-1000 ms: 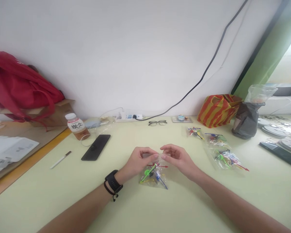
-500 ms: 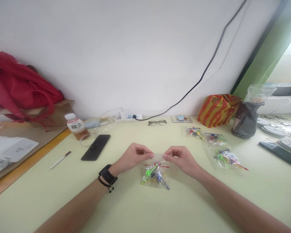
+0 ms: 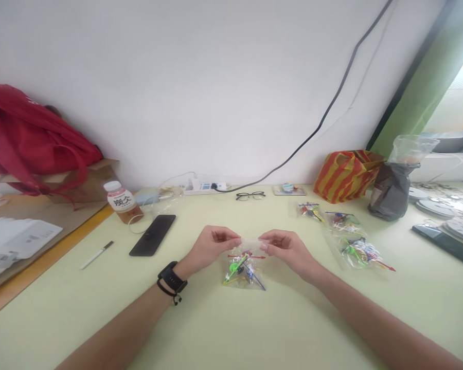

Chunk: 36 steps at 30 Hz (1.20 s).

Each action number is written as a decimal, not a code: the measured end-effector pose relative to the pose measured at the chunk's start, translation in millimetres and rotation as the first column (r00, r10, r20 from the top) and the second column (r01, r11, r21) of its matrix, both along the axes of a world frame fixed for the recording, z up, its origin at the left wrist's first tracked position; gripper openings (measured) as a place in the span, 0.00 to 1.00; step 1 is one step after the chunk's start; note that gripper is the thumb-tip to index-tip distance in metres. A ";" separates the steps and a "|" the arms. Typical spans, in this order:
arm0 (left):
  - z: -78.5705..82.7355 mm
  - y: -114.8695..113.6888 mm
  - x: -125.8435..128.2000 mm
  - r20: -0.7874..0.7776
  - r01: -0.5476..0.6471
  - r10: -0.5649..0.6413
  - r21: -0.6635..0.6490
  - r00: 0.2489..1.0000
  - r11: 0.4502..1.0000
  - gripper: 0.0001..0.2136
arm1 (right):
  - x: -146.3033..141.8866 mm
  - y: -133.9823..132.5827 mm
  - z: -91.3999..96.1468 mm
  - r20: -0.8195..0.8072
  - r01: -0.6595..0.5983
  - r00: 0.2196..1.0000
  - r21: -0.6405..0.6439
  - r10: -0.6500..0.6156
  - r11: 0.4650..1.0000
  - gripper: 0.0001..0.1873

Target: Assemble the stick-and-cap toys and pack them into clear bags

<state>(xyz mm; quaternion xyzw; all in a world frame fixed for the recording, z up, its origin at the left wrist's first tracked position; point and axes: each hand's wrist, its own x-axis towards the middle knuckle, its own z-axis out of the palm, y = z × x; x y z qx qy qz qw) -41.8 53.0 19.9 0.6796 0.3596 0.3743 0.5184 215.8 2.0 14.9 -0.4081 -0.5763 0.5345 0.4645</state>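
Your left hand [image 3: 213, 246] pinches the upper left corner of a small clear plastic bag of colourful pieces [image 3: 243, 273] between thumb and fingers. Your right hand [image 3: 289, 250] grips the upper right corner in the same narrow pinch, so the bag's top edge spans the gap between your hands. The bag is right in front of you, over the pale green tabletop [image 3: 216, 329]; you cannot tell whether its lower end touches the surface. Through the film you see a red arrow-tipped rod lying across, a bright green piece slanting on the left and a thin blue stick slanting on the right. Beyond your right hand lie three similar filled clear bags [image 3: 364, 252]. Left of your left hand lies a flat black smartphone [image 3: 153, 235].
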 end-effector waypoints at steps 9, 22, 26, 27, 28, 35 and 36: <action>6.1 -2.4 2.1 -0.126 -0.031 0.051 0.155 0.991 0.987 0.14 | 0.4 3.3 1.4 0.049 0.080 0.995 0.088 -0.085 0.993 0.19; 3.3 -1.7 -1.2 -0.033 0.016 -0.015 0.051 0.999 0.999 0.15 | 3.1 5.0 -0.3 0.029 0.112 0.993 0.081 -0.114 0.990 0.19; 5.8 -1.7 -1.6 -0.038 0.007 -0.005 0.065 0.999 0.998 0.14 | 4.8 5.8 -1.4 0.015 0.108 0.994 0.064 -0.109 0.992 0.17; 6.8 -1.6 -1.9 -0.040 0.011 -0.008 0.067 0.999 0.998 0.14 | 5.5 6.0 -1.1 0.018 0.109 0.994 0.062 -0.110 0.992 0.16; 7.7 -1.4 -2.4 -0.042 0.018 -0.015 0.065 0.999 0.998 0.13 | 6.2 6.1 -0.6 0.024 0.109 0.994 0.059 -0.110 0.992 0.15; 9.1 1.2 -4.4 0.000 0.005 -0.006 0.119 1.000 0.993 0.09 | 10.7 6.0 3.3 0.030 0.107 0.993 0.110 -0.111 0.988 0.07; 9.1 0.9 -4.1 0.003 0.004 -0.004 0.139 1.000 0.990 0.09 | 10.8 5.9 3.3 0.029 0.108 0.993 0.116 -0.113 0.987 0.07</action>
